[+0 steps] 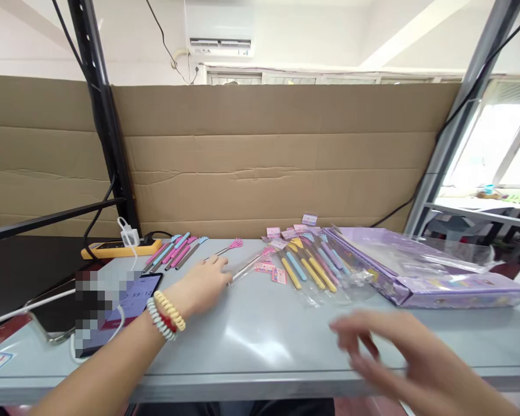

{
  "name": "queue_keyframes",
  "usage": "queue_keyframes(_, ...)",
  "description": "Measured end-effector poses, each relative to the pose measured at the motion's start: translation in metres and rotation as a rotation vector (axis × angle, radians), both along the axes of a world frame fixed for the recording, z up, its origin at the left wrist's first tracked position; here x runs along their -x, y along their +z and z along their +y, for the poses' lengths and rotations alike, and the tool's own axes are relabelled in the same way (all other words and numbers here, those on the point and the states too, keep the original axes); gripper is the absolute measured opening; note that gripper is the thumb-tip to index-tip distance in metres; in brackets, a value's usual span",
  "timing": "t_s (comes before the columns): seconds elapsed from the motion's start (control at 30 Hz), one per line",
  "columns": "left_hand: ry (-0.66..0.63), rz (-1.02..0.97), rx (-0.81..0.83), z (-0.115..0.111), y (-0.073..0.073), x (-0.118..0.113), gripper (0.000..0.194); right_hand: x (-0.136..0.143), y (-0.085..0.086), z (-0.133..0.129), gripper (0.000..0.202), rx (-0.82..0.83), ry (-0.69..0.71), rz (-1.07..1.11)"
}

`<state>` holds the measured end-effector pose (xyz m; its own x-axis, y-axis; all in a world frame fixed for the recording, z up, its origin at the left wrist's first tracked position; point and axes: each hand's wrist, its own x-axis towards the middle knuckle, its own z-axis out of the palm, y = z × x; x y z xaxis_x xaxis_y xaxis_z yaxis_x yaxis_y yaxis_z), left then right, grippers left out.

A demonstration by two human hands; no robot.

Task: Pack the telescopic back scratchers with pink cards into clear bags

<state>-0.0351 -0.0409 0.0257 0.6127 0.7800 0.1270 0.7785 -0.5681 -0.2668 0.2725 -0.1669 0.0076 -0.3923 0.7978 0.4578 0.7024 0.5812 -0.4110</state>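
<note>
My left hand, wearing coiled bracelets, reaches palm down over the table. Its fingertips lie over the shaft of a loose back scratcher with a pink claw-shaped head; its thumb, held apart, is at the end of a back scratcher in a clear sleeve. The palm side is hidden. My right hand, blurred by motion, hovers over the front right of the table with fingers apart and nothing visible in them. Beyond it lie several bagged back scratchers with pink header cards. More loose back scratchers lie at the left.
A purple printed box with clear plastic on it occupies the right. Two phones with white cables lie at the left, near a yellow power strip. A cardboard panel stands behind the grey table, between metal posts.
</note>
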Motion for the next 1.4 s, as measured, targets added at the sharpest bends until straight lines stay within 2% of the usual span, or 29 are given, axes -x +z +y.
queue_keyframes(0.07, -0.036, 0.026, 0.119, 0.011, 0.0, -0.009, 0.024, 0.013, 0.037, 0.052, 0.022, -0.069, 0.1, -0.029)
queue_keyframes(0.13, -0.075, -0.003, 0.253, 0.02, 0.005, -0.017, 0.018, 0.024, 0.054, 0.105, 0.019, -0.146, 0.099, -0.077)
queue_keyframes(0.2, -0.089, -0.052, 0.386, 0.028, 0.012, -0.026, 0.017, 0.031, 0.047, 0.151, 0.017, -0.262, 0.051, -0.143)
queue_keyframes(0.27, -0.044, -0.093, 0.509, 0.034, 0.023, -0.033, 0.017, 0.033, 0.026, 0.181, 0.018, -0.339, -0.013, -0.158)
queue_keyframes(0.33, -0.009, -0.128, 0.571, 0.036, 0.035, -0.036, 0.018, 0.034, 0.0, 0.196, 0.019, -0.377, -0.049, -0.162)
queue_keyframes(0.4, 0.002, -0.19, 0.587, 0.038, 0.043, -0.032, 0.035, 0.033, -0.019, 0.198, 0.02, -0.326, -0.01, -0.168)
queue_keyframes(0.47, 0.019, -0.243, 0.571, 0.042, 0.045, -0.021, 0.046, 0.033, -0.028, 0.196, 0.024, -0.249, -0.004, -0.18)
queue_keyframes(0.6, 0.172, -0.253, 0.672, 0.054, 0.033, 0.007, 0.055, 0.03, -0.023, 0.194, 0.023, -0.097, -0.054, -0.218)
queue_keyframes(0.7, 0.205, -0.203, 0.686, 0.061, 0.024, 0.018, 0.065, 0.025, -0.017, 0.197, 0.029, 0.01, -0.099, -0.216)
queue_keyframes(0.8, 0.199, -0.201, 0.687, 0.065, 0.017, 0.017, 0.059, 0.02, -0.017, 0.198, 0.049, 0.129, -0.102, -0.277)
queue_keyframes(0.87, 0.172, -0.227, 0.703, 0.069, 0.012, 0.013, 0.044, 0.018, -0.018, 0.197, 0.064, 0.206, -0.128, -0.343)
queue_keyframes(0.93, 0.121, -0.29, 0.716, 0.073, 0.006, 0.01, 0.031, 0.018, -0.018, 0.196, 0.07, 0.248, -0.146, -0.387)
queue_keyframes(1.17, 0.058, -0.429, 0.681, 0.08, -0.009, -0.001, 0.022, 0.02, -0.016, 0.193, 0.051, 0.295, -0.102, -0.363)
queue_keyframes(1.3, 0.119, -0.437, 0.629, 0.078, -0.012, -0.011, 0.022, 0.02, -0.015, 0.193, 0.045, 0.327, -0.087, -0.325)
queue_keyframes(1.4, 0.177, -0.442, 0.565, 0.075, -0.015, -0.016, 0.034, 0.019, -0.015, 0.194, 0.046, 0.338, -0.091, -0.303)
